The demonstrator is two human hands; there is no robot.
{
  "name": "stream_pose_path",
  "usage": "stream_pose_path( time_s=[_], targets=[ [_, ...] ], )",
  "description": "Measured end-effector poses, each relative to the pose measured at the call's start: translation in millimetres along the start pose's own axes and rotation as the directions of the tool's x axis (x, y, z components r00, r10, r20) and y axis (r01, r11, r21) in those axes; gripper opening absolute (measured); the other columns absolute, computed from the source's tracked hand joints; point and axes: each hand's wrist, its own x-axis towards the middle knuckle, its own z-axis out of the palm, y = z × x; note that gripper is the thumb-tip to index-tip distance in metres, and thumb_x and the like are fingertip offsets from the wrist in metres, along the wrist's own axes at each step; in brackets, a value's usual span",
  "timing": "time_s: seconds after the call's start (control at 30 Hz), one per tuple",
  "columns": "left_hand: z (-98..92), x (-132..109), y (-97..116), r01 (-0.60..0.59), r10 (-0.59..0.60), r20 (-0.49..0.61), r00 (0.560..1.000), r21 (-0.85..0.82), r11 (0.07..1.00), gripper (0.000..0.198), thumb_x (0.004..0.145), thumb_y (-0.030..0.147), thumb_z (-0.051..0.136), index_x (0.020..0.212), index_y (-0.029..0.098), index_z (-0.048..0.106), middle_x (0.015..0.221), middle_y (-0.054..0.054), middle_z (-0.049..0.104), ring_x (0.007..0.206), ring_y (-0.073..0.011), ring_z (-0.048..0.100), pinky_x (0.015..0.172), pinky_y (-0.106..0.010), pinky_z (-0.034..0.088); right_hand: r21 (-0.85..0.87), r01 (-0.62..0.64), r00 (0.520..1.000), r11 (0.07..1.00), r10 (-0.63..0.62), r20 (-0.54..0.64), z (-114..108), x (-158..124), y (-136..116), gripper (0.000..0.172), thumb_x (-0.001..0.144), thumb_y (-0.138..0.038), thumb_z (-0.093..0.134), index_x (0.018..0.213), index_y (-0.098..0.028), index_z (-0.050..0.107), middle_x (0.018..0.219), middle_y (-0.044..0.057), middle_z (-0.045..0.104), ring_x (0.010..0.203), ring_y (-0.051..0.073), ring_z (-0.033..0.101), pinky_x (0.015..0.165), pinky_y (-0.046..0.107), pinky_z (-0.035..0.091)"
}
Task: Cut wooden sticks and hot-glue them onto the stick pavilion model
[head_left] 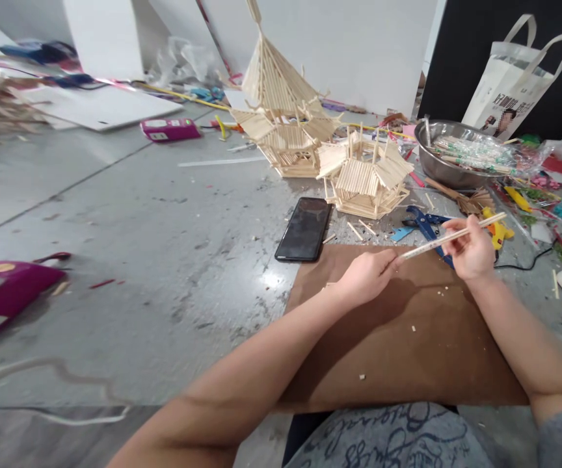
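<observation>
A pair of pale wooden chopsticks (pixel 430 246) slants up to the right above a brown board (pixel 393 364). My left hand (pixel 369 276) is closed round their lower left end. Further up, my right hand (pixel 471 250) pinches them between thumb and fingers, with the tips sticking out beyond it. Blue-handled cutters (pixel 425 226) lie just behind my right hand, partly hidden by it. A yellow glue gun (pixel 498 231) sits beside that hand. Beyond the board stand a small roofed stick model (pixel 363 182) and a taller one with a pointed roof (pixel 285 97).
A black phone (pixel 304 229) overlaps the board's far left corner. At back right, a metal bowl (pixel 449 175) holds wrapped chopsticks, with a white tote bag (pixel 505 84) behind it. Purple power strips (pixel 171 129) lie on the left. Stick scraps and coloured packets clutter the right side.
</observation>
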Motion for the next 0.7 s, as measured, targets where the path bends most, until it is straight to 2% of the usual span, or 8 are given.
stream_pose_path(
  time_s=[0.13, 0.23, 0.37, 0.43, 0.5, 0.6, 0.7],
  targets=[
    [-12.5, 3, -5, 0.043, -0.040, -0.018, 0.999, 0.174, 0.984, 0.033, 0.087, 0.036, 0.030, 0.071, 0.018, 0.053, 0.059, -0.002, 0.054, 0.054, -0.0133, 0.050, 0.052, -0.023, 0.030, 0.102, 0.052, 0.987, 0.993, -0.035, -0.160, -16, 18, -15, 0.038, 0.075, -0.049, 0.049, 0.059, -0.016, 0.060, 0.043, -0.005, 0.043, 0.030, 0.005, 0.035, 0.032, 0.021, 0.027],
    [-26.2, 8, -15, 0.134, -0.118, -0.075, 0.990, 0.264, 0.955, 0.036, 0.087, 0.039, 0.029, 0.072, 0.018, 0.056, 0.059, -0.003, 0.057, 0.056, -0.0146, 0.052, 0.053, -0.024, 0.029, 0.122, 0.106, 0.948, 0.987, -0.063, -0.311, -29, 27, -26, 0.038, 0.081, -0.042, 0.041, 0.057, -0.016, 0.055, 0.046, -0.005, 0.045, 0.028, 0.005, 0.034, 0.032, 0.021, 0.025],
    [-45.3, 14, -34, 0.315, -0.266, -0.179, 0.947, 0.371, 0.874, 0.039, 0.085, 0.042, 0.030, 0.077, 0.019, 0.060, 0.071, -0.007, 0.064, 0.067, -0.0195, 0.058, 0.054, -0.026, 0.032, 0.132, 0.201, 0.889, 0.971, -0.124, -0.441, -41, 34, -41, 0.046, 0.087, -0.039, 0.029, 0.055, -0.017, 0.052, 0.045, -0.005, 0.042, 0.027, 0.005, 0.032, 0.033, 0.022, 0.026],
    [-51.7, 16, -42, 0.411, -0.345, -0.228, 0.910, 0.407, 0.816, 0.039, 0.084, 0.042, 0.029, 0.082, 0.020, 0.062, 0.079, -0.009, 0.066, 0.074, -0.0219, 0.060, 0.057, -0.027, 0.036, 0.139, 0.254, 0.879, 0.957, -0.169, -0.445, -46, 35, -46, 0.048, 0.088, -0.040, 0.026, 0.054, -0.018, 0.051, 0.046, -0.005, 0.042, 0.028, 0.005, 0.035, 0.034, 0.023, 0.027],
    [-54.8, 17, -49, 0.481, -0.406, -0.261, 0.876, 0.426, 0.766, 0.040, 0.084, 0.042, 0.029, 0.086, 0.021, 0.063, 0.086, -0.009, 0.067, 0.079, -0.0237, 0.061, 0.061, -0.029, 0.039, 0.139, 0.264, 0.891, 0.954, -0.187, -0.414, -47, 35, -45, 0.047, 0.088, -0.042, 0.027, 0.055, -0.019, 0.052, 0.047, -0.005, 0.043, 0.030, 0.006, 0.039, 0.035, 0.023, 0.030],
    [-53.7, 18, -55, 0.531, -0.446, -0.289, 0.847, 0.431, 0.730, 0.038, 0.083, 0.040, 0.031, 0.092, 0.022, 0.063, 0.093, -0.010, 0.066, 0.085, -0.0256, 0.060, 0.067, -0.033, 0.043, 0.123, 0.167, 0.942, 0.978, -0.121, -0.313, -40, 32, -32, 0.043, 0.085, -0.047, 0.035, 0.058, -0.019, 0.054, 0.047, -0.005, 0.046, 0.033, 0.007, 0.045, 0.037, 0.023, 0.036],
    [-49.0, 17, -60, 0.502, -0.396, -0.316, 0.862, 0.423, 0.755, 0.038, 0.080, 0.034, 0.035, 0.108, 0.022, 0.057, 0.104, -0.010, 0.062, 0.093, -0.0263, 0.058, 0.074, -0.037, 0.044, 0.092, 0.011, 0.982, 0.996, 0.007, -0.191, -24, 23, -11, 0.038, 0.078, -0.051, 0.047, 0.063, -0.017, 0.056, 0.050, -0.005, 0.051, 0.038, 0.008, 0.052, 0.040, 0.023, 0.045]
  ],
)
